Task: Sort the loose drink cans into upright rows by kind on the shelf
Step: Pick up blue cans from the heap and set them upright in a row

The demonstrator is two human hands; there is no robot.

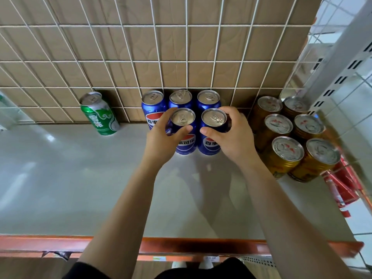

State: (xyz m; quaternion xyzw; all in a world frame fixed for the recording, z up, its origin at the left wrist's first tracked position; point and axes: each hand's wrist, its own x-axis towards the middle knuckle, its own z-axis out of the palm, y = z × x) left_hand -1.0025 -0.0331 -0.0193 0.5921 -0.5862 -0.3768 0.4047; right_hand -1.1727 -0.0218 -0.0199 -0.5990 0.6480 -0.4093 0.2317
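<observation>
Left hand (pixel 161 137) grips the front left one of five blue cans (pixel 154 109), and right hand (pixel 233 135) grips the front right one. Three more stand behind them, all upright on the smooth grey shelf (pixel 80 178). Six gold cans (pixel 281 166) with silver lids stand in two rows at the right. One green can (pixel 100 115) stands alone at the left, near the white wire grid (pixel 187 61).

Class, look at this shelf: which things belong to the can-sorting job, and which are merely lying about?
Job: blue cans, green can, gold cans, shelf, left hand, right hand.
Lying about: wire grid, red packaging, white upright.
</observation>
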